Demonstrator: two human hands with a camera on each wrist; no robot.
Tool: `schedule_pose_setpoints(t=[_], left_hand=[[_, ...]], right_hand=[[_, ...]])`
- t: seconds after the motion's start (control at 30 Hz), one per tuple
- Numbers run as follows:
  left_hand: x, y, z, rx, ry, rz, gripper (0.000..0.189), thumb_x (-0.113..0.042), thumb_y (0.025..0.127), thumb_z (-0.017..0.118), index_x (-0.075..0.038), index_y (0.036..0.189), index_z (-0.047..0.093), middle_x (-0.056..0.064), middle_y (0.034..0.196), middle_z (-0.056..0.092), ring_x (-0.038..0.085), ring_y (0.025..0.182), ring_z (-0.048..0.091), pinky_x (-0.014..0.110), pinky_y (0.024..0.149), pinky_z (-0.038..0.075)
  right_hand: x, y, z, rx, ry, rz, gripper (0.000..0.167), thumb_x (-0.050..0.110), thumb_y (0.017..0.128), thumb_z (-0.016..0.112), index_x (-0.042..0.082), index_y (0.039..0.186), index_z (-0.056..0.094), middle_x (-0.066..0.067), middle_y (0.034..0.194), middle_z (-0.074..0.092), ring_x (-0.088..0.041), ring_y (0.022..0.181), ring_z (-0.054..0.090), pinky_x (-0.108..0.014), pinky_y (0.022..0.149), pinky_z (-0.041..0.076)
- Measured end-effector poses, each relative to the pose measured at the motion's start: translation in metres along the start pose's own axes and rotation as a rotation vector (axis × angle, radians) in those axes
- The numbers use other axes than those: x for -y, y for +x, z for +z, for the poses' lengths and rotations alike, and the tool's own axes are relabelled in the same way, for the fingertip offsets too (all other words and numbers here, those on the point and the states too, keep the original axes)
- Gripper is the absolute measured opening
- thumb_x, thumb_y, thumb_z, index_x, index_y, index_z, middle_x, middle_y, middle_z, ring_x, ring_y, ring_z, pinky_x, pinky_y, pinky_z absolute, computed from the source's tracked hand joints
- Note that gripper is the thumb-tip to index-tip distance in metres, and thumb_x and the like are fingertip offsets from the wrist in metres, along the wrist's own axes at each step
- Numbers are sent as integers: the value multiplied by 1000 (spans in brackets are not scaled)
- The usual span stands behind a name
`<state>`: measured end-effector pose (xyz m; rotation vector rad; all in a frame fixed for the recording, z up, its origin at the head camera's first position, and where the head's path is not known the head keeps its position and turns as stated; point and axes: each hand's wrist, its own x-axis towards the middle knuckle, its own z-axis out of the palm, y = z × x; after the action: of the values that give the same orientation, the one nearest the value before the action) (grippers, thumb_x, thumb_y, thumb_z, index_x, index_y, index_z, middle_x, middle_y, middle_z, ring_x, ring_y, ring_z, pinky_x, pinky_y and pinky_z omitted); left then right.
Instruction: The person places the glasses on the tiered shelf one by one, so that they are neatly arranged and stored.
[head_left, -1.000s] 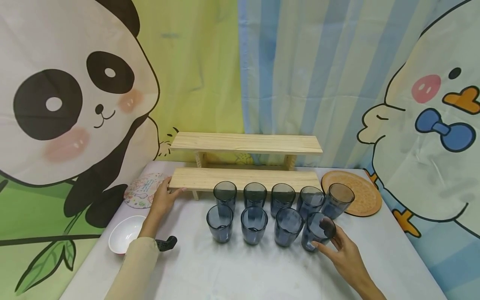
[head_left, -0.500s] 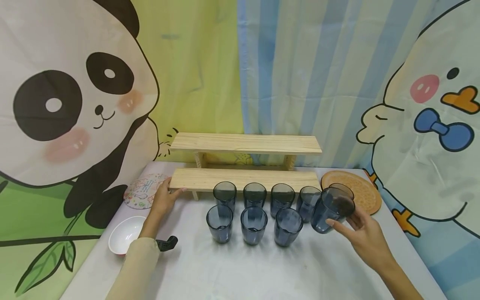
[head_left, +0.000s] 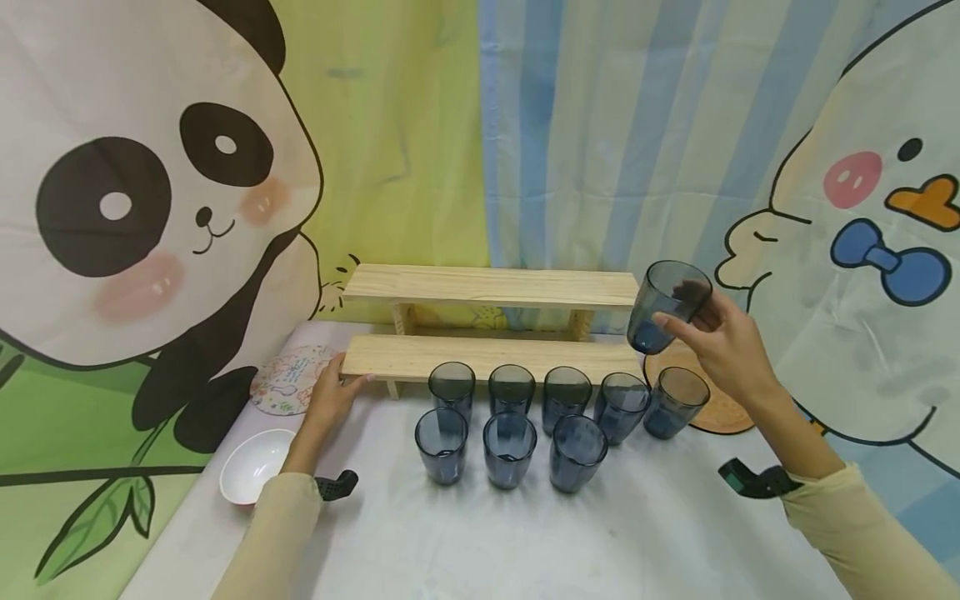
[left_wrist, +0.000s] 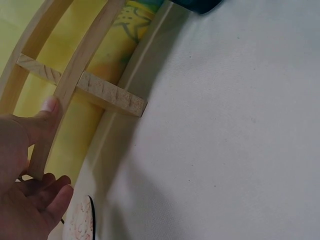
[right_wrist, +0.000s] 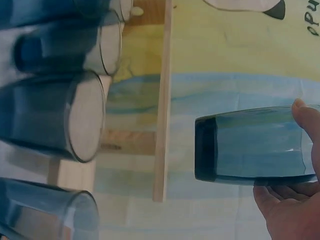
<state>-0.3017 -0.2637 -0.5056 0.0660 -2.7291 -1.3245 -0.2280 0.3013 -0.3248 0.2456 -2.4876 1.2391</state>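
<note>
My right hand (head_left: 727, 350) grips a blue-grey drinking glass (head_left: 656, 300), thumb on one side and fingers round the other. The glass hangs in the air at the right end of the two-tier wooden shelf (head_left: 487, 286), about level with its upper board. In the right wrist view the glass (right_wrist: 255, 147) lies sideways across the picture, beyond the upper board's edge. At the shelf's left end, my left hand (head_left: 330, 400) holds the lower board, its thumb (left_wrist: 50, 106) against the edge and fingers curled beneath. Several matching glasses (head_left: 510, 450) stand upright in two rows before the shelf.
A round cork-coloured mat (head_left: 723, 417) lies at the right, partly behind a glass and my right hand. On the left are a floral round mat (head_left: 281, 383) and a white bowl (head_left: 255, 467). Printed curtains (head_left: 585, 150) hang close behind the shelf.
My right hand has lifted the glass from the right end of the front row, raising it up and back to the upper board's height. The left hand stays on the shelf.
</note>
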Motion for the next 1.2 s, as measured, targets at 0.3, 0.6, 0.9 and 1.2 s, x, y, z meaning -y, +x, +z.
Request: schedule_pose_setpoints(t=[0.3, 0.6, 0.9, 1.2], left_hand=[[-3, 0, 1, 3, 12, 12, 78, -26, 105, 68, 8, 161, 26, 35, 163, 33, 53, 152, 31, 66, 125, 26], [-4, -2, 2, -6, 12, 14, 78, -27, 104, 69, 8, 160, 29, 35, 162, 34, 53, 151, 33, 66, 125, 26], [-5, -1, 2, -7, 3, 25, 78, -27, 104, 69, 8, 160, 28, 35, 162, 35, 53, 150, 35, 65, 125, 28], [-3, -1, 0, -10, 3, 20, 79, -28, 103, 69, 7, 160, 28, 34, 163, 34, 53, 151, 34, 65, 125, 27]], right_hand=[[-16, 73, 13, -14, -46, 73, 76, 59, 96, 69, 3, 143, 51, -19, 133, 61, -35, 128, 59, -47, 103, 51], [-29, 118, 29, -41, -76, 108, 71, 66, 94, 67, 3, 122, 52, -13, 110, 56, -27, 96, 49, -42, 80, 42], [-40, 135, 43, -33, -51, 166, 72, 63, 96, 67, 0, 124, 50, -16, 116, 54, -33, 103, 50, -47, 84, 44], [-42, 135, 51, -24, -43, 156, 68, 64, 95, 68, 3, 118, 50, -15, 111, 52, -31, 97, 49, -46, 81, 43]])
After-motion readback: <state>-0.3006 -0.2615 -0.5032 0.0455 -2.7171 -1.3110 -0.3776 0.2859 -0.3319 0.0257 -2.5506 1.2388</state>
